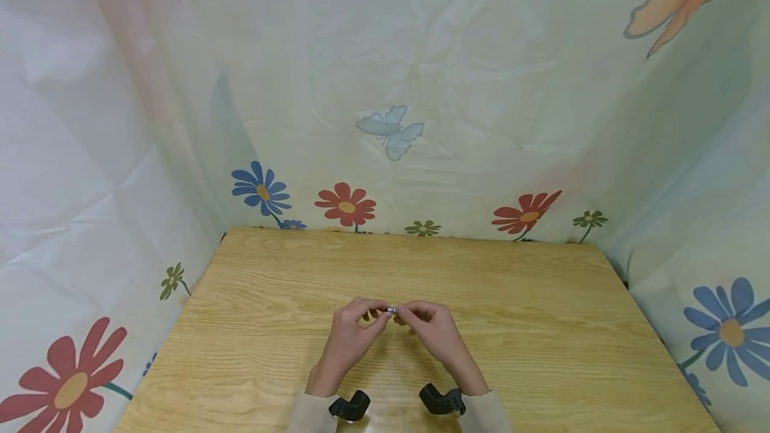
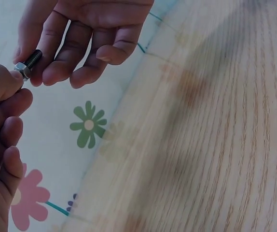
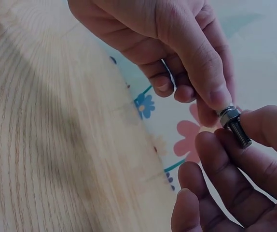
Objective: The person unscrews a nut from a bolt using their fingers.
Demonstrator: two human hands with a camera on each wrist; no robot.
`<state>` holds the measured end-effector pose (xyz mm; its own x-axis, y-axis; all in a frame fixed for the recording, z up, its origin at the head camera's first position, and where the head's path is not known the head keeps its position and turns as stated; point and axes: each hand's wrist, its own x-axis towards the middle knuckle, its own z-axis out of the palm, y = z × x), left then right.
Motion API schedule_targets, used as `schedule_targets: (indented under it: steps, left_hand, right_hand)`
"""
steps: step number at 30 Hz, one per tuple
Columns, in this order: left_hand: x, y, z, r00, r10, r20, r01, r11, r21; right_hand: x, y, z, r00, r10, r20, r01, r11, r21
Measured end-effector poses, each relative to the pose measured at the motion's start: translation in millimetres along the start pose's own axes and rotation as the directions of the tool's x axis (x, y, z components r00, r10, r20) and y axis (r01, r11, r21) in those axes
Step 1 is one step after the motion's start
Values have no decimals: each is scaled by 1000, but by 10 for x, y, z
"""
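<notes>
In the head view, the left hand (image 1: 351, 331) and the right hand (image 1: 436, 331) meet fingertip to fingertip above the wood-grain table (image 1: 541, 326). Between them is a small metal bolt (image 1: 392, 310), too tiny here for its parts to be made out. The pale sleeves (image 1: 314, 413) are cut off by the bottom edge, and a black wrist camera (image 1: 442, 400) sits at each cuff.

The left wrist view gives what the head view cannot: a hex nut (image 2: 21, 70) on the bolt and its dark threaded shank (image 2: 34, 58). The left hand, cropped by the left edge, pinches the bolt's near end, covering it. The right hand's back is out of frame above.

The right wrist view shows the shank's free end plainly, pointing down between the right thumb and index finger, which pinch narrowly around nut and shank; its other fingers are loosely bent.
</notes>
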<state>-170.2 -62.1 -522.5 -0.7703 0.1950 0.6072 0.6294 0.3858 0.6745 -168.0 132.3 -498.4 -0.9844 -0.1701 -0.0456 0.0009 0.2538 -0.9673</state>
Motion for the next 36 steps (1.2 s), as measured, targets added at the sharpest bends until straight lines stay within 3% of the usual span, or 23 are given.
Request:
schedule_targets:
  steps: [7,22,33,36]
  left_hand:
    - [-11,-11,-21,1000,4,20,-4,1000,-16]
    - [6,26,-71,995,-55,88,56,998,-13]
    - [23,18,-71,995,-58,80,58,998,7]
    - [24,4,-67,996,-48,69,47,999,10]
  right_hand:
    - [-10,14,-22,999,-20,44,19,1000,10]
    - [-40,-10,-52,991,-60,123,59,998,19]
    - [-36,-34,-69,987,-127,102,129,992,-16]
    - [-33,-40,-68,991,-115,76,117,993,-27]
